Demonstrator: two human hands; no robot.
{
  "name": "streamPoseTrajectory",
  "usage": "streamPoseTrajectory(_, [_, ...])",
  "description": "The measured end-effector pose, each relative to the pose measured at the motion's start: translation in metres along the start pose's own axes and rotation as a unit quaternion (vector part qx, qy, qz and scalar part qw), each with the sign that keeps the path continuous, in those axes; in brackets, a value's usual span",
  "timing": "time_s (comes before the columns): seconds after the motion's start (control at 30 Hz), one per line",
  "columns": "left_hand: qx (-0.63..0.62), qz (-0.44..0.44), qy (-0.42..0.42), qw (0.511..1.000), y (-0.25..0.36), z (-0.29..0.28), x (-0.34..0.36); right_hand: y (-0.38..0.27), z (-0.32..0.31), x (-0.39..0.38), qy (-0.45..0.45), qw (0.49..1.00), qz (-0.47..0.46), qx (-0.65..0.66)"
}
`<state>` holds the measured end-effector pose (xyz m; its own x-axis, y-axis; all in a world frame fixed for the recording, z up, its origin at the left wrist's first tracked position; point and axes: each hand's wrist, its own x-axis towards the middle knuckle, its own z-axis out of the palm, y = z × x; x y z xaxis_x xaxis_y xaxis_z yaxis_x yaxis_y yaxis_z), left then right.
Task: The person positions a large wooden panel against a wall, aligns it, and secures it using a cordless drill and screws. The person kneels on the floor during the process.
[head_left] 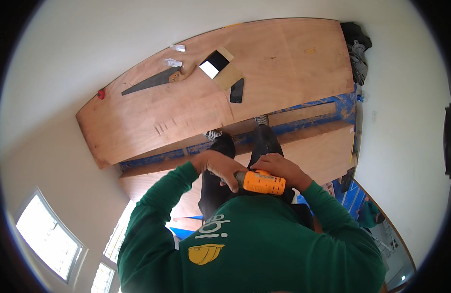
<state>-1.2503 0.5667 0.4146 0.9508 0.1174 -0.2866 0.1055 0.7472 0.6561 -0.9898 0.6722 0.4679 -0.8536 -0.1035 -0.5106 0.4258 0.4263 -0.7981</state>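
Note:
I am holding an orange power drill (263, 183) crosswise over my lap. My left hand (220, 168) is closed around its dark front end, with the thumb pointing down. My right hand (284, 168) grips it from behind, fingers curled at its top, and part of it is hidden by the drill body. My legs in dark trousers (267, 139) reach forward to the gap below a plywood panel (284, 63). On that panel lie a handsaw (150, 82), a phone (236, 91), a black-and-white item (213, 63) on cardboard (225, 79) and small clear packets (174, 62).
A red object (101, 94) sits at the panel's left edge, dark cloth (358, 58) at its right end. A lower plywood board (313, 149) borders the blue-covered gap. White walls and windows (50, 234) flank me. At lower right, another person (368, 212) shows through an opening.

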Motion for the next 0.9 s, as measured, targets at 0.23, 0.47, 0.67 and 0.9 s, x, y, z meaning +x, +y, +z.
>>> streamPoseTrajectory(0.23, [0.200,0.016,0.236,0.951,0.087,-0.019,0.027,0.024,-0.027,-0.070,0.161,0.951,0.037,0.262])
streamPoseTrajectory(0.47, [0.170,0.038,0.568,0.804,0.019,-0.071,0.039,0.029,0.010,-0.131,0.419,0.796,0.140,0.414])
streamPoseTrajectory(0.67, [0.063,-0.110,0.593,0.795,-0.170,-0.131,-0.025,-0.005,0.109,-0.190,0.591,0.599,0.207,0.498])
streamPoseTrajectory(0.9, [-0.333,-0.132,0.688,0.631,-0.282,-0.024,-0.098,0.000,0.156,-0.233,0.590,0.570,0.242,0.518])
